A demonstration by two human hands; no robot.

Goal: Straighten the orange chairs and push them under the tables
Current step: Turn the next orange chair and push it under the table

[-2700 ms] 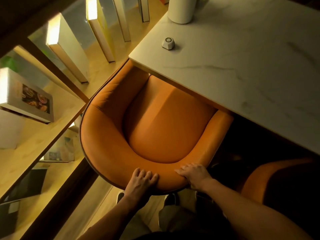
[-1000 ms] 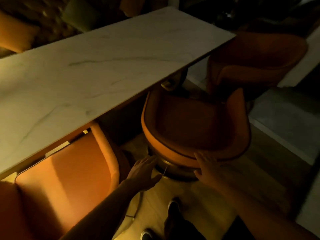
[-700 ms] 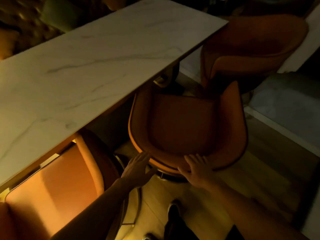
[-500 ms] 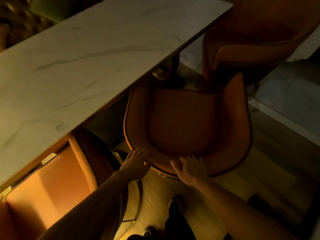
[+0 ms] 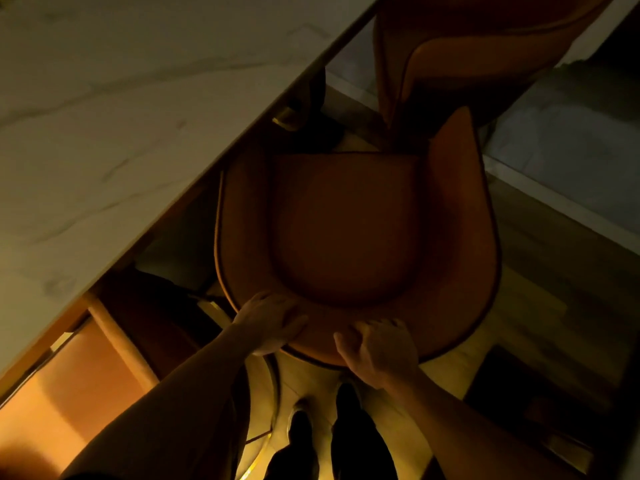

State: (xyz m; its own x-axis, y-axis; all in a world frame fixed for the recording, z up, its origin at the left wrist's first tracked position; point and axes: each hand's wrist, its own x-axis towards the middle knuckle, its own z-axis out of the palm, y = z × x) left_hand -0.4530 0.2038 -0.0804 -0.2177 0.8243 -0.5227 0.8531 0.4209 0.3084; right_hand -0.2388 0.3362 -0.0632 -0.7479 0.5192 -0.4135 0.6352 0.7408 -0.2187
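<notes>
An orange tub chair (image 5: 349, 230) stands below me, its seat facing up-frame, its left arm just under the edge of the white marble table (image 5: 121, 109). My left hand (image 5: 272, 323) grips the top of its curved backrest on the left. On the same backrest rim, a little to the right, my right hand (image 5: 379, 351) holds on with curled fingers. A second orange chair (image 5: 69, 396) sits at lower left, tucked under the table. A third orange chair (image 5: 478, 53) stands at the upper right, close to the first chair's front.
My feet (image 5: 325, 427) stand on the wooden floor right behind the chair. A pale floor strip and grey flooring (image 5: 561, 140) run along the right. A dark table leg (image 5: 304, 109) shows under the table edge near the chair's front.
I turned from the first chair to this one. Both hands reached in and closed on its backrest; the view has come nearer and more directly above it.
</notes>
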